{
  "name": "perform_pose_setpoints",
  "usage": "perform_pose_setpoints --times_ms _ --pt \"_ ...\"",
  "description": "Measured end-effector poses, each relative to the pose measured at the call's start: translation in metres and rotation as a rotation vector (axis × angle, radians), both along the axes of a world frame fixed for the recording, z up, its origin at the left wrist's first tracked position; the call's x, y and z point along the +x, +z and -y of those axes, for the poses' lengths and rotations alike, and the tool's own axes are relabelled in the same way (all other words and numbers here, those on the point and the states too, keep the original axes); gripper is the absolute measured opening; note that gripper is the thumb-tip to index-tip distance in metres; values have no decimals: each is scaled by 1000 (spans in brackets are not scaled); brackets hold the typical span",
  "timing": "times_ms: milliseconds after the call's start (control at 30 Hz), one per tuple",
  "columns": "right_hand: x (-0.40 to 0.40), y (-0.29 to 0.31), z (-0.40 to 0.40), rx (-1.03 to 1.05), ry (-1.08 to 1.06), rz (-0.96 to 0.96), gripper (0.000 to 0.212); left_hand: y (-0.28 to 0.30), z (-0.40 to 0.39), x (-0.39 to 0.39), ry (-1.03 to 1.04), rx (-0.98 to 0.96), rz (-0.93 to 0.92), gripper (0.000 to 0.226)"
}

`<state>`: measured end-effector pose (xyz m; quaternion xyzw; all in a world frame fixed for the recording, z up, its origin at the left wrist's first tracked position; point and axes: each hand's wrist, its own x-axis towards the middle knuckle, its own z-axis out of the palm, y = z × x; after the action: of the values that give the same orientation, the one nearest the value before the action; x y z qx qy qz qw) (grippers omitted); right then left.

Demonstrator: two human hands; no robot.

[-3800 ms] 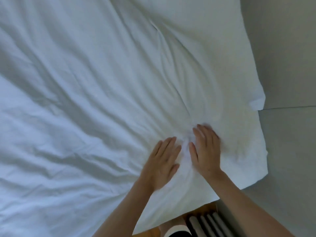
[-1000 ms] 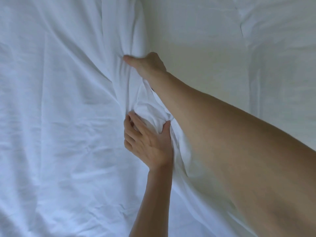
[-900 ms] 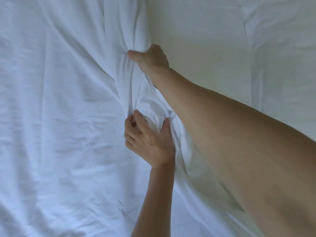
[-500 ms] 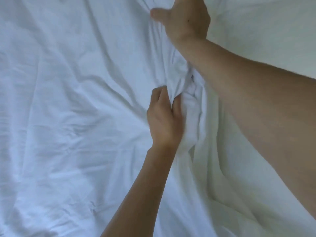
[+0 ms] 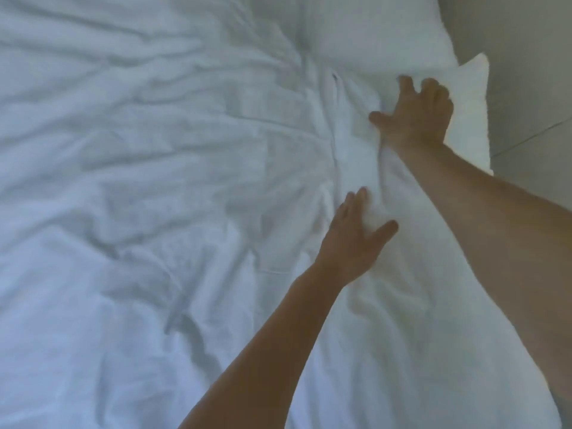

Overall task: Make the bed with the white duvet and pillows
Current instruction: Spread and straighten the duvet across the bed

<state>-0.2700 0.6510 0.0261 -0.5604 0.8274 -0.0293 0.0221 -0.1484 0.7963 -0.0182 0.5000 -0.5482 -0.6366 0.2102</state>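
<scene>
Head view, looking down the arms: both hands are on the duvet (image 5: pixel 154 196), and the move ahead turns on one line, the raised fold that runs lengthwise between them, up from the left hand (image 5: pixel 353 243) to the right hand (image 5: pixel 414 119). The right hand's grip is the farther one, fingers bent and clawed into the cloth near the duvet's top corner, thumb stretched out flat; whether it has really pinched cloth I cannot tell. The left grip is spread, fingers straight and thumb wide, pressing flat on the fold, nearer the body. Beyond the right hand lies a pillow (image 5: pixel 371 29), just past its fingertips. Off to the left of both grips the duvet spreads wide, white, soft and heavily creased, ridges fanning toward the fold. My read: smoothing outward from that fold comes next, and there's plenty left to flatten.
</scene>
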Motion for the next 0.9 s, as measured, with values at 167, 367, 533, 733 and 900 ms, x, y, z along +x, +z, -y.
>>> perform_pose_setpoints --times_ms 167,367,533,733,900 --pt "-16 -70 -44 -135 -5 138 70 -39 -37 -1 2 -239 243 71" --pt "-13 -38 -34 -51 -88 285 116 -28 -35 -28 122 -178 402 91" --pt "2 -36 -46 175 -14 252 107 -26 -11 -47 202 -11 589 73" --pt "-18 -10 -61 -42 246 -24 39 -6 0 -33 255 -107 142 23" --pt "-78 32 -51 -333 364 -213 29 29 10 -67 313 -270 -148 23"
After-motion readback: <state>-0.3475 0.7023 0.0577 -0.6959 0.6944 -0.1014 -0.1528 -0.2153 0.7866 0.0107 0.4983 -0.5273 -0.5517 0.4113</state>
